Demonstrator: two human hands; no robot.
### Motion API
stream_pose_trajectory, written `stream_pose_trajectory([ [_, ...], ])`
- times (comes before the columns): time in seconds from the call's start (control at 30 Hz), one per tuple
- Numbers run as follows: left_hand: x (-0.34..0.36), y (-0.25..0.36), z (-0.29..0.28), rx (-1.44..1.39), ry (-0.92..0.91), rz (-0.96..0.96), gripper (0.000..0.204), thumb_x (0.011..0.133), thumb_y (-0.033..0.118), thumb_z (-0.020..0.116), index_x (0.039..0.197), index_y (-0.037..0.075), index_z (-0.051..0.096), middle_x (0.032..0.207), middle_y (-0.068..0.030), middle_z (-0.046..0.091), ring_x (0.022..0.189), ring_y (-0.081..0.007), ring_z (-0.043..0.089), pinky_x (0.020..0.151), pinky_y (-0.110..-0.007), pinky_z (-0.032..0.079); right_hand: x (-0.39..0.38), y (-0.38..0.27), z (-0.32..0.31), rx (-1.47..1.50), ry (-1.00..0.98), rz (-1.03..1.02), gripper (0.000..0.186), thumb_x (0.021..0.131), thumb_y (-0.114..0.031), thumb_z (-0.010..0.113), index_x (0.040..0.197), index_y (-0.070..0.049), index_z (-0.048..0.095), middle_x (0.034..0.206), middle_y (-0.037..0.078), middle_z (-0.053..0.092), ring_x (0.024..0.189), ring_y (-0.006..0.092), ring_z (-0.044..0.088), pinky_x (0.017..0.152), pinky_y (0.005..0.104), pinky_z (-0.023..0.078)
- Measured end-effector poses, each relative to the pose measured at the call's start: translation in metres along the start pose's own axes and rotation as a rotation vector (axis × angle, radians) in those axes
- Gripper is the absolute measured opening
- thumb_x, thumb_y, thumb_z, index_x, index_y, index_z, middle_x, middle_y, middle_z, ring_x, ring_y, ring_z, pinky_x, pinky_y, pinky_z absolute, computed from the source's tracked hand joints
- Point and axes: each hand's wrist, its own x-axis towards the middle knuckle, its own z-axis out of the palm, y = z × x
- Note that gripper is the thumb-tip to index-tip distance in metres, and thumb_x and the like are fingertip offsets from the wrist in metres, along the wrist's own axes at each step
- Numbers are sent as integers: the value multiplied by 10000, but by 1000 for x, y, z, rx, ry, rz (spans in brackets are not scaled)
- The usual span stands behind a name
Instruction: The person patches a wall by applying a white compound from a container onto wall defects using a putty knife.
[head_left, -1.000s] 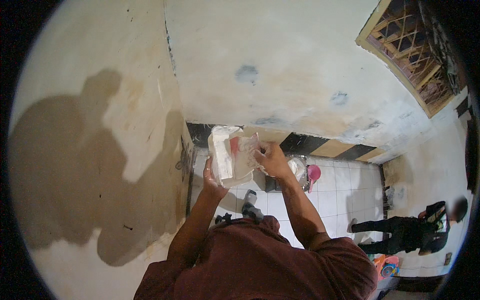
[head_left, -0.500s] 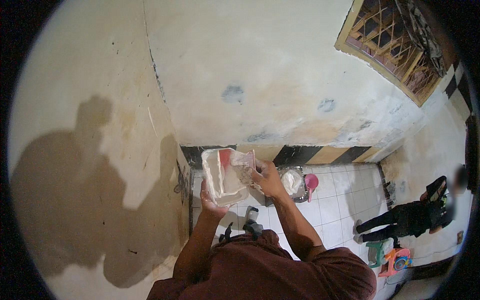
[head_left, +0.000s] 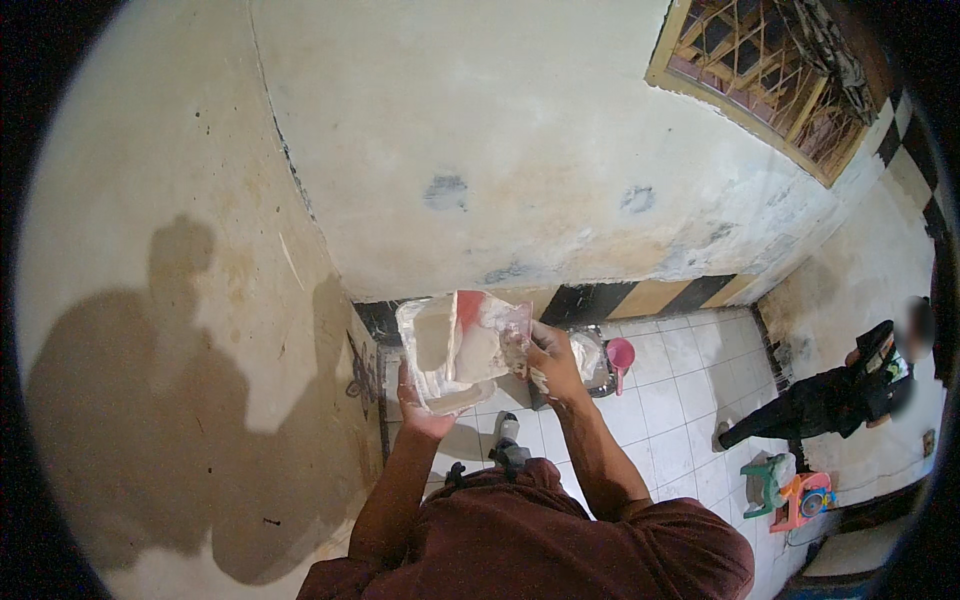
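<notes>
My left hand [head_left: 428,416] grips a shallow plastic tray [head_left: 408,340] from its near left side, in front of my chest. White putty-like paste coats the tray's inside and rim. In my right hand [head_left: 557,368] is a flat, reddish-pink plastic scraper [head_left: 471,308], its face largely covered with the same paste. The scraper lies across the right part of the tray, its straight left edge toward the tray's middle. Paste is smeared over the fingers of my right hand, which are wrapped round the scraper's right end.
A pale wall [head_left: 500,150] with grey patches stands ahead; another wall [head_left: 180,180] is close on my left. A pink dipper [head_left: 621,353] lies by a dark tub of white material. At right are a person [head_left: 850,395], a green stool [head_left: 762,484] and an orange-red stool [head_left: 790,510].
The scraper and my right hand have shifted right across the tray, and more paste shows on the scraper's face. The person at right has moved a leg.
</notes>
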Motion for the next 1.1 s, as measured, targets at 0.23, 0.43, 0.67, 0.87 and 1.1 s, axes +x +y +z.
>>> stream_pose_trajectory([
  [0.23,3,0,-18,-25,-51,34,589,901,568,460,1340,180,517,1295,-53,581,1211,-289,531,1006,-530,410,4,4,3,301,111,64,251,927,-172,612,1118,-12,645,898,6,662,720,79,600,584,238,471],
  [0.43,3,13,-40,-54,3,-18,557,892,564,497,1313,202,535,1263,-35,595,1204,-269,531,1004,-524,411,1,17,8,646,113,60,286,927,-107,591,1198,-19,596,1010,32,672,782,115,653,615,250,527],
  [0.67,22,13,-96,3,2,6,682,833,610,536,1366,189,485,1344,-65,543,1229,-311,518,992,-570,429,14,70,-17,834,296,-100,326,917,-130,612,1225,-63,532,1035,51,608,750,116,592,546,195,502],
  [0.87,28,6,-123,-56,-159,-1,636,905,564,466,1404,170,437,1375,-67,516,1275,-298,479,1066,-534,370,90,73,-123,529,435,-631,295,902,-134,625,1145,-12,510,1016,93,606,749,171,602,606,263,515],
  [1.1,37,-4,-152,810,-103,365,650,897,579,446,1412,183,425,1369,-78,515,1251,-321,501,1016,-591,406,167,27,-182,-433,921,-920,131,887,-92,602,931,31,586,807,132,647,624,263,604,567,378,474],
])
